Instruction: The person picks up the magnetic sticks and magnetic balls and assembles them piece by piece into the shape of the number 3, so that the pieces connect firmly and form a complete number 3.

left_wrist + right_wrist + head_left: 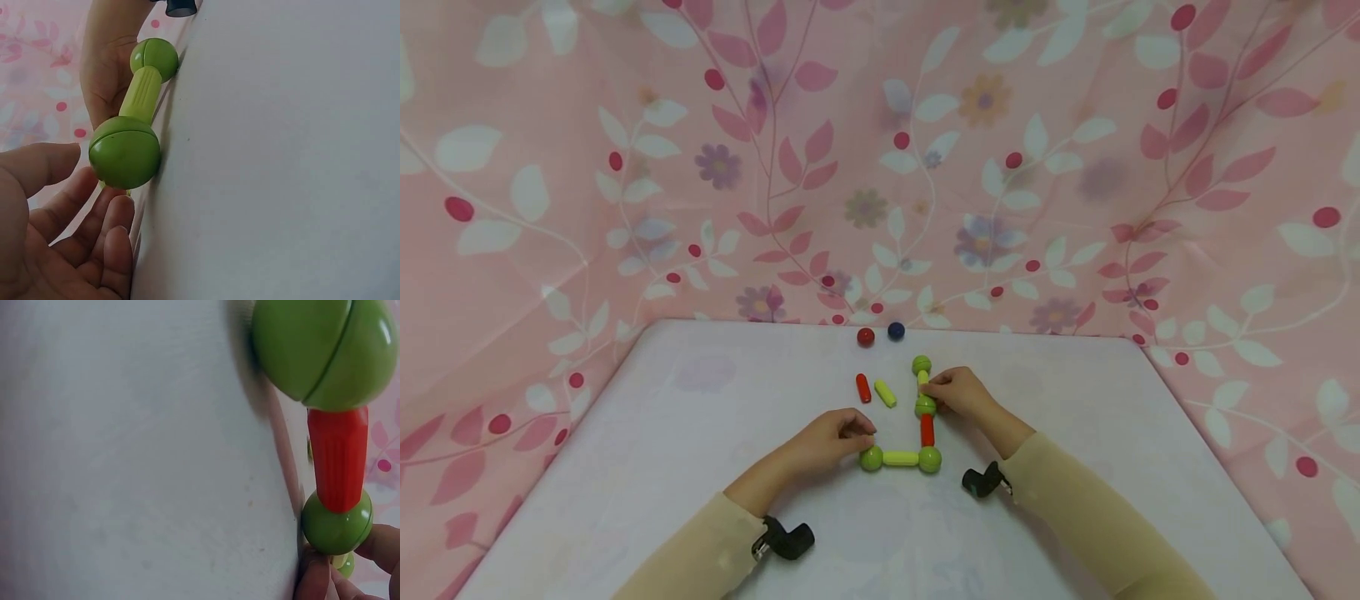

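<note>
**Seating the far end of a bent chain of rods and balls**

My right hand [964, 390] pinches the far yellow-green rod [923, 379], its fingertips close against the middle green ball [926, 407]. My left hand [827, 442] lies beside the left green ball [871, 458] with the fingers loosely parted, not clasping it. The left wrist view shows a gap between thumb and ball; whether another fingertip touches it, I cannot tell.

Outward from my fingers, the chain rests on the table [625, 433]. The left ball joins the near yellow-green rod [900, 458], which meets the corner green ball [929, 459]. From there the joined red rod [927, 430] runs away from me to the middle ball, then the far rod and the far green ball [921, 365].

I take the step in hand to be setting or straightening that far stretch. The next move calls for a steady pinch in line with the rod; a sideways tug could part the joint at the middle ball.

Left of the far rod lie a loose yellow-green rod [885, 393] and a loose red rod [863, 388]. Farther off, a red ball [866, 337] and a blue ball [896, 331] sit apart near the far edge, spare for later.
</note>
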Demonstrator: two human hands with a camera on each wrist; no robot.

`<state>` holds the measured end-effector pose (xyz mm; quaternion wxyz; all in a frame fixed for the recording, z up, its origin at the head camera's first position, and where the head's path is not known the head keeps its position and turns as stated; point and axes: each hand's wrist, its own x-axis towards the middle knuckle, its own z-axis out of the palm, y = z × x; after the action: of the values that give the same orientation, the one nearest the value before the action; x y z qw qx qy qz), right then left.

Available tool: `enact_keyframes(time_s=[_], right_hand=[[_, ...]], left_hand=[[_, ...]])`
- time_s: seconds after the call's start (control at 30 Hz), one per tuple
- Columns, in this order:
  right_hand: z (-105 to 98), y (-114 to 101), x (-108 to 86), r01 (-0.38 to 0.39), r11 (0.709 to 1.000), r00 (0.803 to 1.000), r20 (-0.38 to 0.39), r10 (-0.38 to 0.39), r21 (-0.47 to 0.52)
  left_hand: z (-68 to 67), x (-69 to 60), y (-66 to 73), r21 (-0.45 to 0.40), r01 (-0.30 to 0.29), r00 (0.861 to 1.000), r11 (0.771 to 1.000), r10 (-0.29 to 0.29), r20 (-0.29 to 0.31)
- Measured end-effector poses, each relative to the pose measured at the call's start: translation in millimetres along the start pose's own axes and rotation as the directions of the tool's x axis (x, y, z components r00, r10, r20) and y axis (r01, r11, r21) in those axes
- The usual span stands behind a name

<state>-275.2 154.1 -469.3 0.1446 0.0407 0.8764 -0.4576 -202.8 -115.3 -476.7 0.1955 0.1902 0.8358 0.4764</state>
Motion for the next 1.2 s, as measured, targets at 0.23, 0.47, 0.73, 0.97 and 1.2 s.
enact_keyframes(time_s=[0.23,0.47,0.73,0.97,1.2], right_hand=[[-0.9,1.8,0.4,-0.002,1.000,1.000,0.004,0.002,0.006],[-2.1,2.1,-0.1,-0.005,1.000,1.000,0.008,0.005,-0.025],[-2.4,1.0,-0.2,-0.005,1.000,1.000,0.021,0.005,-0.030],[-3.6,2.8,1.4,-0.004,1.000,1.000,0.023,0.005,-0.026],[-3.2,2.9,1.7,-0.001,0.999,1.000,0.023,0.001,-0.033]], left_hand=[[-8.0,17.1,9.6,0.008,-0.001,0.999,1.000,0.002,-0.041],[-16.9,37.5,18.1,0.031,0.006,0.995,1.000,-0.003,-0.102],[-25.9,60.3,18.2,0.140,-0.027,0.990,0.990,0.046,-0.135],[-26.5,74.6,18.6,0.192,-0.012,0.991,0.981,0.038,-0.132],[-24.0,81.9,17.3,0.274,0.020,0.988,0.961,0.023,-0.153]])
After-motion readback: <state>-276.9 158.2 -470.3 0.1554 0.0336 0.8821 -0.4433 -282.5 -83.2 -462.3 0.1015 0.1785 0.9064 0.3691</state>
